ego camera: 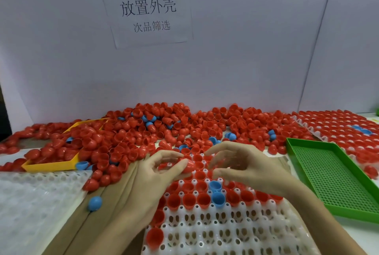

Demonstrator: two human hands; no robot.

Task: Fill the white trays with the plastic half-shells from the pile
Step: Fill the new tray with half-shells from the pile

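Three white trays show: one (215, 230) under the hands, half filled, a bare one (30, 197) at left, a full one (344, 129) far right. The left hand (158, 174) pinches a red half-shell (189, 166) over the near tray; the right hand (242, 164) hovers beside it, fingers loosely spread. The pile (164, 131) lies just behind, burying a yellow tray (51, 165); a green tray (336, 181) sits right.

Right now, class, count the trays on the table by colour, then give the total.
White trays: 3 (middle, left, far right)
Yellow tray: 1
Green tray: 1
Total: 5
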